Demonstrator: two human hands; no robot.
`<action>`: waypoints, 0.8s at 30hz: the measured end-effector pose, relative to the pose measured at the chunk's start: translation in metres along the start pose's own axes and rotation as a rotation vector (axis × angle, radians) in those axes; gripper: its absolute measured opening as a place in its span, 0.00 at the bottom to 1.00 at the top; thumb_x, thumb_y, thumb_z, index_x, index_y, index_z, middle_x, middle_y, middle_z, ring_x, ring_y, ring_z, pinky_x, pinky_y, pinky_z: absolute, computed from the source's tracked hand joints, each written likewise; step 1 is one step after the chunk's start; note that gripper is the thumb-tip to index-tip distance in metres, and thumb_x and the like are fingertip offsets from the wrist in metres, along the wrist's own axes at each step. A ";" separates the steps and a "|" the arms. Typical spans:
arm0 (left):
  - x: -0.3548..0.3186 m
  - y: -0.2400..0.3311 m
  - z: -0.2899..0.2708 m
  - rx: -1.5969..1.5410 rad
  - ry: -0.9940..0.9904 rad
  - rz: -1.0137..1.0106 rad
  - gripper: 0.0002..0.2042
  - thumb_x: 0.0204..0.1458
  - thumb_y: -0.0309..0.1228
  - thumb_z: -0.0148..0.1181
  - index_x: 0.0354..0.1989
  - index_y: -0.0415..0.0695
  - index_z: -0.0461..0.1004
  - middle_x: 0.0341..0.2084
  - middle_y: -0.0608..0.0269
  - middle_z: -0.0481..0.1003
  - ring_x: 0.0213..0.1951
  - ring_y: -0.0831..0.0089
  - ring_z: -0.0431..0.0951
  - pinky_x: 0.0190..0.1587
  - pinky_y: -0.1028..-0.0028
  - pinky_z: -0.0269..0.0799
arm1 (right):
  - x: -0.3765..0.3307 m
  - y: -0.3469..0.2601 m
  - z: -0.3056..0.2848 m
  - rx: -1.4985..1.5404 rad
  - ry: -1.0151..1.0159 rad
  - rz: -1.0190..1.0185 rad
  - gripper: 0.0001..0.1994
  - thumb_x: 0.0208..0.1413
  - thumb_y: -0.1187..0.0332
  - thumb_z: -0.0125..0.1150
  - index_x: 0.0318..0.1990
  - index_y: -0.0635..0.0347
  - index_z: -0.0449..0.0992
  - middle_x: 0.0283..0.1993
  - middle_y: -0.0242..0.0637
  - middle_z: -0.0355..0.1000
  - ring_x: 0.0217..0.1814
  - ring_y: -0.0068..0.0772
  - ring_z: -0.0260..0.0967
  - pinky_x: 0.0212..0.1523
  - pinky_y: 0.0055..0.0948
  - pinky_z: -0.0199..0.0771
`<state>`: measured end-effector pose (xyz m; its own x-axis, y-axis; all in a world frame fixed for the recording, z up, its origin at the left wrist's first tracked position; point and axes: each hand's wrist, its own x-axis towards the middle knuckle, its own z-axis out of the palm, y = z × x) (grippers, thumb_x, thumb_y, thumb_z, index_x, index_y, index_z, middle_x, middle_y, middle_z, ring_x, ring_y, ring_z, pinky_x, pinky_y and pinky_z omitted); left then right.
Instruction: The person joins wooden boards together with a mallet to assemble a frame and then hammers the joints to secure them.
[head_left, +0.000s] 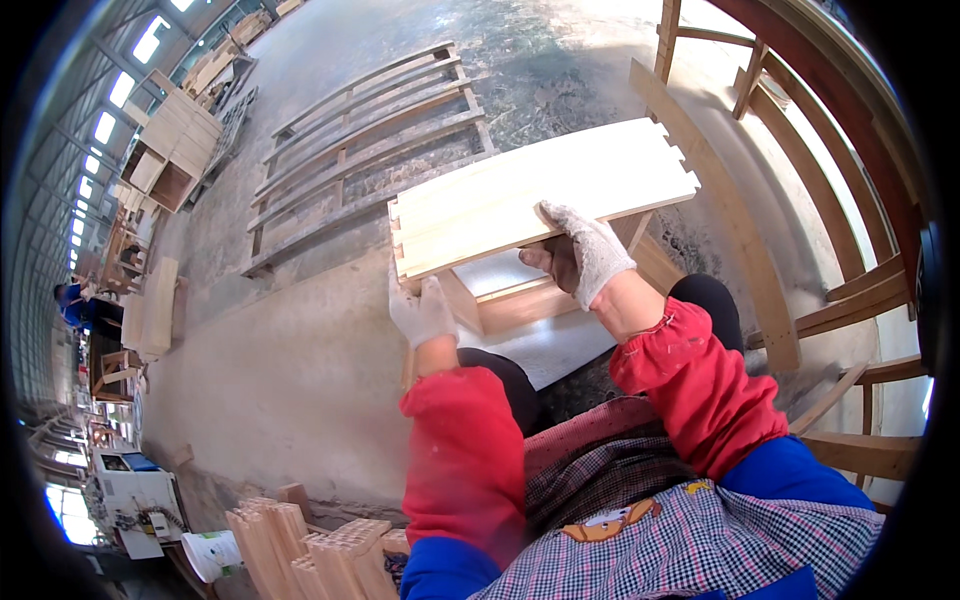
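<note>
Far left, a grey concrete floor [280,360] carries stacks of pale board offcuts and a slatted timber frame [370,150] lying flat; neither is in hand. At the lower left edge stands a bundle of short pale wooden pieces with comb-cut ends [320,555], with a white plastic bucket [212,553] just beside it. These appear to be stock awaiting assembly.

The left hand [422,312], in a white work glove, is closed on the left end of a partly built pale wooden box [510,295], at the corner under the top board; the fingers are wrapped, not spread.

The broad pale wooden panel with finger-jointed ends [540,195] lies across the top of that box, slightly tilted, its notched teeth visible at both ends. Whether the joints are seated cannot be told; the near edge seems to sit proud of the box.

The right hand [585,250], also white-gloved, grips the panel's near edge, fingers spread over the upper face and thumb beneath.

Judgement: box sides are joined; the top panel is placed but apparently not driven home. At right, curved brown wooden frames [850,270] stand apart, untouched.
</note>
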<state>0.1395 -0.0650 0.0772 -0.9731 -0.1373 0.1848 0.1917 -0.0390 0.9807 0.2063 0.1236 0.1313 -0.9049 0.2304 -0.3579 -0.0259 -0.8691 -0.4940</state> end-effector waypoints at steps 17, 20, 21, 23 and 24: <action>-0.017 0.021 -0.008 0.098 -0.002 -0.078 0.34 0.50 0.20 0.55 0.67 0.35 0.48 0.63 0.51 0.58 0.62 0.62 0.61 0.64 0.67 0.55 | -0.042 -0.013 -0.026 -0.432 -0.225 0.040 0.25 0.58 0.57 0.59 0.59 0.60 0.65 0.49 0.38 0.68 0.47 0.29 0.68 0.46 0.32 0.74; -0.032 0.064 0.017 0.197 -0.116 0.321 0.36 0.49 0.20 0.56 0.67 0.36 0.47 0.65 0.50 0.56 0.65 0.57 0.57 0.67 0.64 0.49 | -0.051 -0.049 -0.086 -0.907 -0.049 -0.138 0.20 0.55 0.61 0.60 0.52 0.62 0.72 0.38 0.36 0.72 0.37 0.25 0.71 0.41 0.26 0.74; -0.036 0.075 0.025 0.289 -0.165 0.478 0.36 0.49 0.21 0.57 0.67 0.36 0.49 0.65 0.49 0.55 0.65 0.56 0.56 0.67 0.63 0.48 | -0.050 -0.056 -0.104 -0.896 0.078 -0.189 0.19 0.53 0.62 0.62 0.50 0.63 0.73 0.36 0.36 0.73 0.35 0.27 0.71 0.40 0.26 0.74; -0.042 0.086 0.050 0.451 -0.284 0.786 0.35 0.48 0.23 0.58 0.66 0.36 0.51 0.65 0.49 0.55 0.66 0.54 0.55 0.68 0.61 0.46 | -0.031 -0.071 -0.140 -1.097 0.234 -0.672 0.21 0.47 0.64 0.64 0.48 0.64 0.72 0.38 0.42 0.73 0.38 0.32 0.72 0.42 0.30 0.74; -0.044 0.092 0.059 0.544 -0.330 0.945 0.35 0.47 0.23 0.59 0.66 0.36 0.52 0.65 0.49 0.55 0.66 0.52 0.54 0.68 0.60 0.45 | -0.032 -0.077 -0.129 -1.221 0.288 -0.862 0.23 0.44 0.62 0.66 0.47 0.64 0.71 0.40 0.47 0.72 0.42 0.43 0.72 0.44 0.36 0.73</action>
<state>0.1920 -0.0045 0.1631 -0.4702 0.3867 0.7933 0.8635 0.3871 0.3232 0.2918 0.2399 0.0782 -0.6828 0.6630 0.3069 0.0006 0.4206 -0.9072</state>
